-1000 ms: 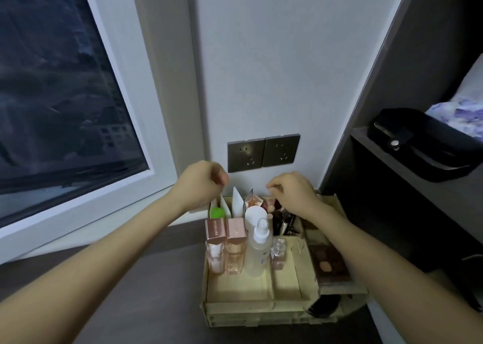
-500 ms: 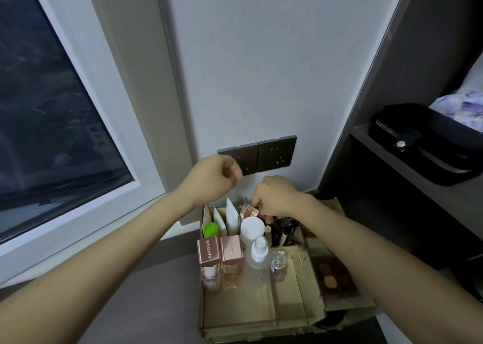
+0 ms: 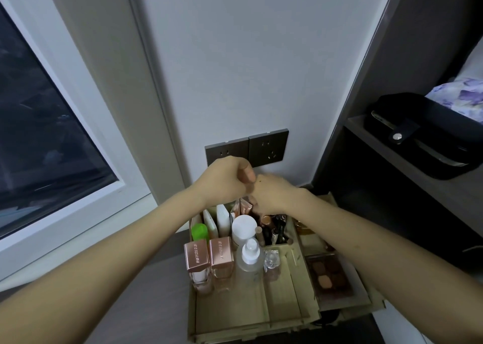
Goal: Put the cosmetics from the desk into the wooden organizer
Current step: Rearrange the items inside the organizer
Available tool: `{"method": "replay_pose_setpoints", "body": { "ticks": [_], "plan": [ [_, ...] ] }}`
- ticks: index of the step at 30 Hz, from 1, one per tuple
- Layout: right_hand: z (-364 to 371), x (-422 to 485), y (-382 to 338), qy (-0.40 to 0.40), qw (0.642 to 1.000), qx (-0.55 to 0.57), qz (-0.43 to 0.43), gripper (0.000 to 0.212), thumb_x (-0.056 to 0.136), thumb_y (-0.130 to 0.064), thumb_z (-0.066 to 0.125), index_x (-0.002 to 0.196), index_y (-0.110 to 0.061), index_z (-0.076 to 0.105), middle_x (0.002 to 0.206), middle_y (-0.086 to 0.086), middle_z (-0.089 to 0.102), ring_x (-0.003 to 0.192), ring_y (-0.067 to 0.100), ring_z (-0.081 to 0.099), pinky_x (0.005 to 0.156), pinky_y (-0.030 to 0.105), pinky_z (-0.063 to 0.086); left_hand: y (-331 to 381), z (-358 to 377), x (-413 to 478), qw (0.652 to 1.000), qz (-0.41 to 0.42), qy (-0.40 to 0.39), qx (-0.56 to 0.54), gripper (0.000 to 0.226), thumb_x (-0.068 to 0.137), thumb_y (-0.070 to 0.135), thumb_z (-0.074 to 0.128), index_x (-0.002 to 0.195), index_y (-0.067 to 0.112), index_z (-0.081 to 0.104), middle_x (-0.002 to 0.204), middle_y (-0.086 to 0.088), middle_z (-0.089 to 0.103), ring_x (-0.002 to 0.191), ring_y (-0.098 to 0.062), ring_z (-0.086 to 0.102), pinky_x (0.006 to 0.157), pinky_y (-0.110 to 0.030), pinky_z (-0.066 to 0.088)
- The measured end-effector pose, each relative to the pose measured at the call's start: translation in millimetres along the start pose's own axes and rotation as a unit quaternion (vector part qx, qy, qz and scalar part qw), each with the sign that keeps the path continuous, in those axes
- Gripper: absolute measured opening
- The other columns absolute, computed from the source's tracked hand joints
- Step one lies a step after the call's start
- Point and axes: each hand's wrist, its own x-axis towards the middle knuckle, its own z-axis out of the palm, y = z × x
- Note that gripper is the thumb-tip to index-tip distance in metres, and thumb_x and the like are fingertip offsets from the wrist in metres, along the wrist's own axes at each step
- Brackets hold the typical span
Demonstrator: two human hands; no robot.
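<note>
The organizer (image 3: 235,315) sits on the desk (image 3: 146,291) against the wall, already stocked: 2 pink-capped bottles (image 3: 196,256), a clear bottle (image 3: 249,256), a white jar (image 3: 244,228), sachets (image 3: 245,207) and a palette (image 3: 329,275). The left hand (image 3: 224,179) is curled into a fist above its back row, with nothing visible in it, and touches the right hand (image 3: 274,196). The right hand reaches down among the sachets; I cannot tell whether its hidden fingers grip anything.
</note>
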Motion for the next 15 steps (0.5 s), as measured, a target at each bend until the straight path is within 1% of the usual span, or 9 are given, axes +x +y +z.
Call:
{"method": "replay_pose_setpoints", "body": {
  "ticks": [2, 4, 6, 8, 10, 11, 13, 15],
  "plan": [
    [-5.4, -1.5, 3.3, -0.019, 0.996, 0.083, 0.031, 0.014, 0.083, -0.007, 0.060, 0.072, -0.013, 0.054, 0.080, 0.006, 0.058, 0.080, 0.022, 0.061, 0.069, 0.029, 0.048, -1.0, -0.5, 2.0, 1.000, 0.004, 0.006, 0.000, 0.009, 0.076, 0.009, 0.066, 0.082, 0.015, 0.065, 0.078, 0.003, 0.063, 0.072, -0.011, 0.057, 0.064, -0.015, 0.043],
    [-11.1, -4.5, 9.0, -0.011, 0.990, 0.127, 0.054, 0.021, 0.081, -0.004, 0.063, 0.066, -0.015, 0.053, 0.075, 0.006, 0.058, 0.077, 0.022, 0.062, 0.071, 0.030, 0.050, -3.2, -0.3, 2.8, 1.000, 0.008, -0.005, 0.014, 0.008, 0.076, 0.010, 0.066, 0.078, 0.018, 0.064, 0.076, 0.005, 0.063, 0.072, -0.012, 0.058, 0.063, -0.015, 0.043],
    [-13.6, -7.7, 17.5, -0.001, 0.988, 0.133, 0.075, 0.012, 0.083, -0.002, 0.061, 0.074, -0.009, 0.060, 0.077, 0.009, 0.059, 0.073, 0.022, 0.062, 0.070, 0.030, 0.053, -6.4, 1.8, 2.4, 0.998, 0.018, -0.035, 0.047, 0.006, 0.076, 0.014, 0.068, 0.080, 0.018, 0.067, 0.075, 0.008, 0.064, 0.073, -0.010, 0.058, 0.060, -0.010, 0.041],
    [-12.6, -12.6, 25.6, -0.012, 0.984, 0.163, 0.074, 0.006, 0.084, -0.003, 0.061, 0.082, -0.004, 0.067, 0.081, 0.011, 0.066, 0.060, 0.014, 0.062, 0.062, 0.026, 0.053, -9.0, 6.9, 1.5, 0.991, 0.047, -0.090, 0.092, 0.016, 0.075, 0.024, 0.072, 0.089, 0.019, 0.071, 0.084, 0.007, 0.067, 0.078, -0.008, 0.059, 0.065, -0.012, 0.041],
    [-10.8, -17.7, 30.5, -0.020, 0.977, 0.201, 0.068, 0.008, 0.084, -0.005, 0.062, 0.082, -0.005, 0.070, 0.086, 0.012, 0.071, 0.045, 0.003, 0.058, 0.056, 0.020, 0.050, -9.5, 15.2, 1.1, 0.978, 0.074, -0.140, 0.136, 0.028, 0.072, 0.036, 0.074, 0.097, 0.024, 0.071, 0.092, 0.009, 0.067, 0.085, -0.008, 0.058, 0.073, -0.016, 0.041],
    [-9.9, -19.9, 32.2, -0.014, 0.974, 0.216, 0.067, 0.009, 0.085, -0.005, 0.062, 0.081, -0.007, 0.070, 0.086, 0.010, 0.072, 0.042, 0.002, 0.057, 0.055, 0.018, 0.049, -9.3, 19.9, 2.2, 0.971, 0.085, -0.151, 0.165, 0.033, 0.070, 0.041, 0.074, 0.100, 0.027, 0.069, 0.097, 0.009, 0.066, 0.091, -0.009, 0.058, 0.078, -0.020, 0.040],
    [-9.0, -26.1, 33.2, 0.013, 0.968, 0.241, 0.070, 0.015, 0.087, -0.005, 0.059, 0.077, -0.011, 0.068, 0.080, 0.004, 0.069, 0.044, 0.002, 0.058, 0.053, 0.017, 0.047, -8.4, 30.1, 6.0, 0.953, 0.107, -0.157, 0.237, 0.040, 0.068, 0.049, 0.073, 0.103, 0.030, 0.066, 0.104, 0.009, 0.066, 0.100, -0.014, 0.056, 0.087, -0.029, 0.034],
    [-9.5, -36.4, 32.4, 0.064, 0.962, 0.259, 0.063, 0.014, 0.088, -0.007, 0.059, 0.078, -0.012, 0.068, 0.074, -0.004, 0.064, 0.051, 0.002, 0.059, 0.054, 0.016, 0.046, -7.5, 39.1, 9.4, 0.935, 0.129, -0.155, 0.293, 0.043, 0.066, 0.054, 0.071, 0.101, 0.029, 0.063, 0.103, 0.007, 0.066, 0.102, -0.017, 0.053, 0.084, -0.031, 0.027]
  ]
}}
